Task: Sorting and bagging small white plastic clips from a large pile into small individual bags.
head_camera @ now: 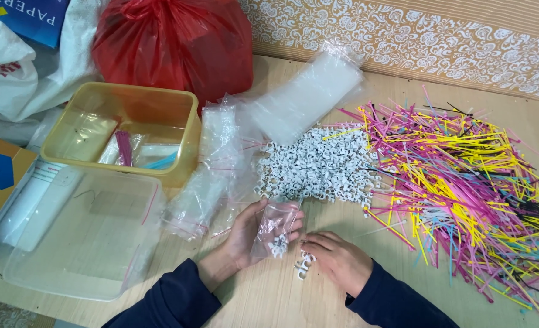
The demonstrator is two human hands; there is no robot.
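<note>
My left hand [245, 234] holds a small clear plastic bag [275, 228] with several small white clips inside it. My right hand [336, 258] rests on the wooden table just right of the bag, its fingers curled over a few white clips [304, 262]. A pile of the same white clips [321, 167] lies a little beyond both hands. Both arms wear dark blue sleeves.
A big heap of pink, yellow, blue and black cable ties [470, 182] fills the right side. Stacks of clear bags [221, 158] lie in the middle. A yellow tub [187, 130], a clear lid [81, 237] and a red bag [172, 42] sit left.
</note>
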